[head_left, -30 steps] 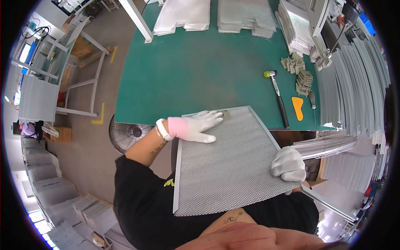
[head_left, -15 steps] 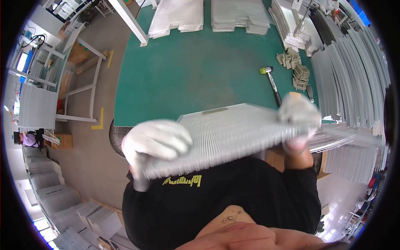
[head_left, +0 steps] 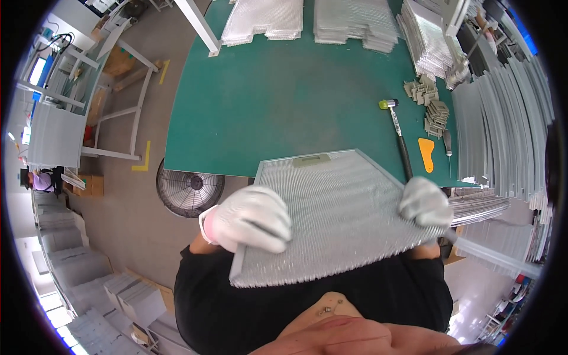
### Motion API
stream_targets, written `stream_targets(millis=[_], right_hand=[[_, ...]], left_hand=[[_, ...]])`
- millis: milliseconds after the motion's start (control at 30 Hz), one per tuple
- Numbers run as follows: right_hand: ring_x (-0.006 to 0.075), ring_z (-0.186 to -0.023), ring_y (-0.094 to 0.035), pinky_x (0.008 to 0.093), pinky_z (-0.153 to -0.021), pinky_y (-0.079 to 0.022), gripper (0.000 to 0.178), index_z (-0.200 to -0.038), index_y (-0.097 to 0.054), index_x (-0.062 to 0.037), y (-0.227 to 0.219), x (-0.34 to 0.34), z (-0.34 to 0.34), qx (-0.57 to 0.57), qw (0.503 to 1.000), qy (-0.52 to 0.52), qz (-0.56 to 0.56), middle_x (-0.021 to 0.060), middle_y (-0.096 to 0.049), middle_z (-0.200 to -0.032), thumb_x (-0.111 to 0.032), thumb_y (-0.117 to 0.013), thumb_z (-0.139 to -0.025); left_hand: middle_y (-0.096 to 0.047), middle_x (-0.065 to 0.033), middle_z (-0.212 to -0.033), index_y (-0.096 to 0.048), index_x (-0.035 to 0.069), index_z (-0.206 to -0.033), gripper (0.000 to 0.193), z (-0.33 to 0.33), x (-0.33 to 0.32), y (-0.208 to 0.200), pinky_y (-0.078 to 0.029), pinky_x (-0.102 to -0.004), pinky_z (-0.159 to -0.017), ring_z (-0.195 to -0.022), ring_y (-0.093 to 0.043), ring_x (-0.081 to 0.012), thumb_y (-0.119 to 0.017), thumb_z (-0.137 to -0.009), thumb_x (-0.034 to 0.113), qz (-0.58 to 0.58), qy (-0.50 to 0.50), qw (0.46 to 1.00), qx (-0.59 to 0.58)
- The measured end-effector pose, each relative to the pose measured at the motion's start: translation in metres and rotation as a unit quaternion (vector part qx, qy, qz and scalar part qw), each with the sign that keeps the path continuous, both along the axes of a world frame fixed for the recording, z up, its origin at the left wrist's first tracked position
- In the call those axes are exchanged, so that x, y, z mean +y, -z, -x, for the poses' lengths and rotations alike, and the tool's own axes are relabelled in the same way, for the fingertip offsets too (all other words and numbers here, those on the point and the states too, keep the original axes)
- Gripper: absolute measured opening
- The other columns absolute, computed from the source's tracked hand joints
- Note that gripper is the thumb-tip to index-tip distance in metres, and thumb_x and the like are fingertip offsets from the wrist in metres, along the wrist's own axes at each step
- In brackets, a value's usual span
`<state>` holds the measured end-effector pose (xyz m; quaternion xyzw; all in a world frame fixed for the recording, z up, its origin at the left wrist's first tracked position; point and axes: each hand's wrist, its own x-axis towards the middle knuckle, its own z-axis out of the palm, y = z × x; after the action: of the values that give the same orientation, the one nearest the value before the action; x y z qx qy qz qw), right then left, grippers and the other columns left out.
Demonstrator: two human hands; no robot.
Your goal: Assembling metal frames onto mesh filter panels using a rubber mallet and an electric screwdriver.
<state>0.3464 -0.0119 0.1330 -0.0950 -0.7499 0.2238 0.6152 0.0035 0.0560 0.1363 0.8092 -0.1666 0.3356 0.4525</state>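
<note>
A silvery mesh filter panel is held tilted at the table's near edge, in front of my body. A thin metal frame runs along its far and side edges; bare mesh ends show along the near edge. A small beige inset piece sits at the far rim. My gloved left hand is closed around the panel's left side. My right hand, gloved and slightly blurred, is closed at its right side. Beyond that hand a pale grey strip sticks out to the right; whether I hold it, I cannot tell.
On the green table lie a hammer, an orange scraper, a screwdriver and beige plastic pieces. Mesh stacks line the far side. Grey frames stand right; a floor fan stands left.
The panel has tipped so more of its face shows, and its near edge has come closer to my body. My left hand moved right, and my right hand moved lower.
</note>
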Motion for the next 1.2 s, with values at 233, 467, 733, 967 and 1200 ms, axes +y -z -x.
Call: stream_targets(millis=[233, 467, 733, 967, 1200], right_hand=[[0.0206, -0.047, -0.060, 0.0256, -0.035, -0.037, 0.020, -0.054, -0.047, -0.0024, 0.011, -0.042, 0.004, 0.003, 0.999, -0.016, -0.046, 0.0139, -0.059, -0.065, -0.010, -0.066, -0.055], [0.0178, -0.048, -0.061, 0.0237, -0.034, -0.037, 0.041, -0.068, -0.046, -0.0018, 0.026, -0.037, 0.008, 0.041, 0.997, -0.021, -0.070, 0.0161, -0.058, -0.064, -0.027, -0.068, -0.092], [0.0191, -0.050, -0.060, 0.0248, -0.037, -0.038, 0.031, -0.079, -0.049, 0.0010, 0.034, -0.041, 0.000, 0.047, 0.996, 0.004, -0.075, 0.0172, -0.063, -0.078, -0.021, -0.069, -0.086], [0.0264, -0.071, -0.065, 0.0402, -0.060, -0.050, 0.027, -0.089, -0.058, -0.0053, 0.011, -0.031, 0.007, 0.057, 0.990, 0.117, 0.053, 0.0117, -0.067, -0.085, -0.030, -0.069, -0.091], [0.0250, -0.083, -0.066, 0.0371, -0.079, -0.052, 0.024, -0.105, -0.062, 0.0016, -0.012, 0.038, 0.027, 0.177, 0.941, 0.217, 0.188, 0.0142, -0.068, -0.094, -0.021, -0.062, -0.098]], left_hand=[[-0.054, -0.0166, -0.137, -0.056, 0.007, -0.130, 0.053, 0.009, 0.007, 0.070, -0.040, -0.0494, -0.108, -0.130, -0.049, -0.0378, -0.070, -0.083, 0.026, -0.080, -0.270, 0.881, 0.380], [-0.055, -0.0139, -0.137, -0.056, 0.009, -0.130, 0.053, 0.010, 0.034, 0.097, -0.039, -0.0492, -0.110, -0.132, -0.047, -0.0373, -0.071, -0.082, 0.026, -0.134, -0.241, 0.874, 0.400], [-0.062, -0.0139, -0.110, -0.057, 0.007, -0.122, 0.043, 0.013, 0.024, 0.101, -0.044, -0.0440, -0.100, -0.107, -0.058, -0.0356, -0.068, -0.083, 0.020, -0.120, -0.354, 0.815, 0.443], [-0.061, -0.0188, -0.102, -0.058, -0.002, -0.118, 0.044, 0.018, 0.001, 0.053, -0.047, -0.0444, -0.094, -0.100, -0.059, -0.0352, -0.069, -0.082, 0.021, 0.009, -0.400, 0.858, 0.323], [-0.058, -0.0081, -0.080, -0.055, 0.005, -0.091, 0.021, -0.016, 0.015, -0.035, -0.048, -0.0412, -0.067, -0.072, -0.058, -0.0242, -0.063, -0.098, 0.023, 0.010, -0.419, 0.895, -0.153]])
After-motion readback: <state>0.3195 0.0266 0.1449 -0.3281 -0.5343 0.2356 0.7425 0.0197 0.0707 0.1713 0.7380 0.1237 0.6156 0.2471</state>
